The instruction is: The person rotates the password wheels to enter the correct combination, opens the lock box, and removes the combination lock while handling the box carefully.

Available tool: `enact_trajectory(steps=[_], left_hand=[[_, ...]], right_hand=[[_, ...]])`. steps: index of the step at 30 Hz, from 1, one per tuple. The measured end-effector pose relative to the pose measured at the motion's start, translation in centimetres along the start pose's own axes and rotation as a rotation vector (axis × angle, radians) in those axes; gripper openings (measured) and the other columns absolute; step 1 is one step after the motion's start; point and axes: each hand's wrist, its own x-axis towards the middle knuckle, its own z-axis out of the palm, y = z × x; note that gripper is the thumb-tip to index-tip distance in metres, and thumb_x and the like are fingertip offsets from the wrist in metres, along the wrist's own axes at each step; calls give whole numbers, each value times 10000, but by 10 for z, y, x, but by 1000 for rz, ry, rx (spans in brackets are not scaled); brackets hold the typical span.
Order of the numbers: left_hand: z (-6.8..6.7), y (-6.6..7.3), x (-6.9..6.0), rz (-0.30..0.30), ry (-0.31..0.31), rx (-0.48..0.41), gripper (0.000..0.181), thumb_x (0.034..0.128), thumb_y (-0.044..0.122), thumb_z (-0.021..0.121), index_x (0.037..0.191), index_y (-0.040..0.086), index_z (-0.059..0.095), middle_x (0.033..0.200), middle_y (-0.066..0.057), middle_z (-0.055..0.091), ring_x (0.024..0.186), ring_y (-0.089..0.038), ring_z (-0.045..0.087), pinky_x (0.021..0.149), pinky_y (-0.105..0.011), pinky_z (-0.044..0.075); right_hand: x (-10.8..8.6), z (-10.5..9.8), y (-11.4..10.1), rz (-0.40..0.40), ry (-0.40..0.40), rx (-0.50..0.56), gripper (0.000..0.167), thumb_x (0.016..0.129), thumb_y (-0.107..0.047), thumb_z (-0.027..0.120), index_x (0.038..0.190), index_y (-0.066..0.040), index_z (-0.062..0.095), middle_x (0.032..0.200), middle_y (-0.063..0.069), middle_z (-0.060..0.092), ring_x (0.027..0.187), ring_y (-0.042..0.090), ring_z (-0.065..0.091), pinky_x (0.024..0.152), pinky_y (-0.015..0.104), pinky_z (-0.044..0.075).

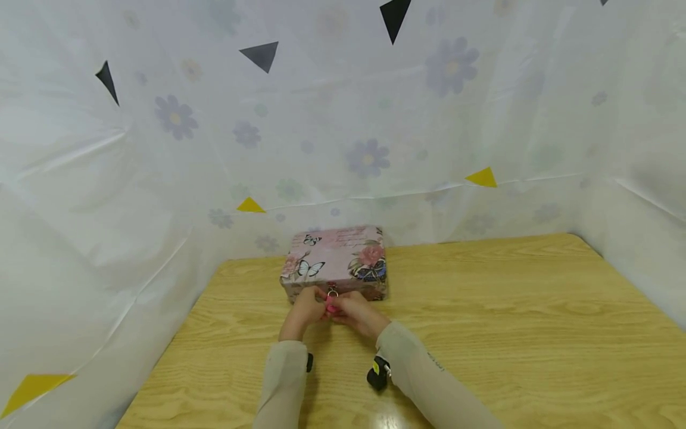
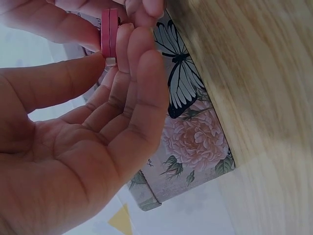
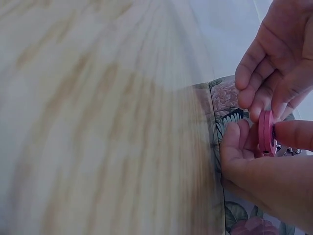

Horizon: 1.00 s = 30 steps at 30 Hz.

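A pink padlock (image 1: 332, 304) with a metal shackle is at the front of a floral butterfly box (image 1: 343, 256), by its clasp. My left hand (image 1: 306, 310) pinches the padlock (image 2: 109, 34) between thumb and fingertips; in the left wrist view the left hand (image 2: 83, 132) is seen from the palm. From the other side my right hand (image 1: 360, 313) also pinches it. The right wrist view has the padlock (image 3: 266, 133) upright between the right hand (image 3: 274, 181) and the left hand (image 3: 283, 58). Whether the shackle passes through the clasp, I cannot tell.
The box stands near the back edge of a wooden table (image 1: 482, 310). Behind and beside the table hangs a pale flowered sheet (image 1: 321, 119) with black and yellow triangles. A small black device (image 1: 378, 375) is at the right wrist.
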Motion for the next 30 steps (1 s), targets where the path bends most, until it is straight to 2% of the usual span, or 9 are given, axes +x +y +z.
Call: enact_trajectory(steps=[3,8,13,22,30], left_hand=[[0,0,0,-2,0,-6,148,811,-138,521,955,-120,552,750,-170,612,675,-303,668,571,-296,534],[1,0,0,-8,2,-26,151,813,-143,514,959,-126,546,753,-167,602,629,-237,644,587,-312,546],[1,1,0,-14,-2,-21,142,832,-125,517,970,-121,549,746,-151,597,607,-186,615,558,-271,517],[0,2,0,-24,-7,7,105,871,-88,543,974,-104,551,757,-157,608,645,-237,653,579,-300,535],[0,0,0,-9,-4,16,96,866,-91,534,959,-98,555,734,-167,617,613,-205,629,562,-289,526]], right_hand=[[-5,1,-2,-20,-18,1,219,953,16,477,1069,188,545,784,49,571,702,113,571,763,286,536],[-6,1,-2,-28,-8,15,212,938,55,466,1084,200,516,833,74,557,726,127,570,837,350,532],[-2,1,1,-26,6,40,169,908,85,470,1037,180,526,822,82,555,709,137,574,819,345,537],[2,1,1,5,45,83,187,912,-6,499,1009,116,602,754,42,590,690,119,587,828,391,536],[1,1,2,6,30,41,195,912,10,490,1011,138,599,730,37,594,658,119,592,807,372,541]])
